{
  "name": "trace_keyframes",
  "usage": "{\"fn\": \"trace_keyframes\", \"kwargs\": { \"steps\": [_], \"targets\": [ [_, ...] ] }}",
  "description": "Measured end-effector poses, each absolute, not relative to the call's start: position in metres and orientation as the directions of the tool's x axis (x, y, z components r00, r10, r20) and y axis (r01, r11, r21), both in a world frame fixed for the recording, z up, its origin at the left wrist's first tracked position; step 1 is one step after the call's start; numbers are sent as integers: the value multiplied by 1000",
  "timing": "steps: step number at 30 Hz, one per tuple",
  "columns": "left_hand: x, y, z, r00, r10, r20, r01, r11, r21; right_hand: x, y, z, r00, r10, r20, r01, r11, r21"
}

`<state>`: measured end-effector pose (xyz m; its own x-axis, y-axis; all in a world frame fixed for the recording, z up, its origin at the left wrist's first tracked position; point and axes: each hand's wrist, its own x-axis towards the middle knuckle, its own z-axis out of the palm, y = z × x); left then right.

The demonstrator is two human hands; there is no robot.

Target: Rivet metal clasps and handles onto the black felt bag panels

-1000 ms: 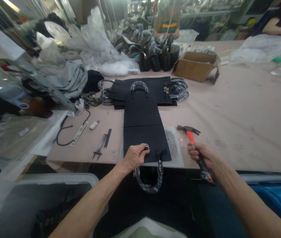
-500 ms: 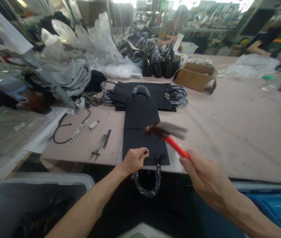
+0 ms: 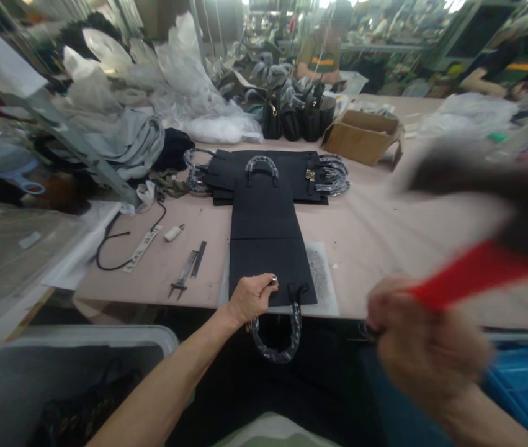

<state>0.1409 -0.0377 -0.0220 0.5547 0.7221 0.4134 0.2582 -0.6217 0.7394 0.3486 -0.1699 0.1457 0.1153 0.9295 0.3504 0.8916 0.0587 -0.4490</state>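
My left hand [image 3: 253,296] is closed around a short metal punch [image 3: 273,280], whose shiny round top sticks up between thumb and fingers. It rests over the near part of a flat black bag panel [image 3: 264,254]. A plastic-wrapped handle [image 3: 275,356] hangs from that panel over the table's front edge. Raised at the right and smeared by motion, my right hand [image 3: 424,338] grips a hammer [image 3: 482,267] by its red handle. The hammer's dark head is close to the camera. Under the panel lies a pale board [image 3: 324,279].
More black panels with wrapped handles [image 3: 333,177] are stacked behind. A caliper [image 3: 183,274], a dark metal strip [image 3: 199,258] and a white lighter-like object [image 3: 173,233] lie left. A cardboard box [image 3: 363,136] and finished bags [image 3: 291,118] stand farther back. People sit across the table.
My right hand has swung the hammer up and to the right, away from the panel. My left hand stays in nearly the same place with the punch.
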Motion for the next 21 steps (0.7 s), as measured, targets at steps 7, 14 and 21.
{"fn": "trace_keyframes", "kwargs": {
  "steps": [7, 14, 21],
  "targets": [
    [139, -40, -23, 556, 736, 386, 265, -598, 757, 364, -165, 107, 73, 990, -116, 873, -120, -473],
    [142, -42, -18, 572, 733, 367, 258, -586, 768, 436, -138, 42, 424, 850, -312, 664, -526, -532],
    [145, -46, -9, 572, 726, 382, 322, -627, 709, 416, -109, 8, 256, 914, 314, 940, -160, -301]
  ]
}}
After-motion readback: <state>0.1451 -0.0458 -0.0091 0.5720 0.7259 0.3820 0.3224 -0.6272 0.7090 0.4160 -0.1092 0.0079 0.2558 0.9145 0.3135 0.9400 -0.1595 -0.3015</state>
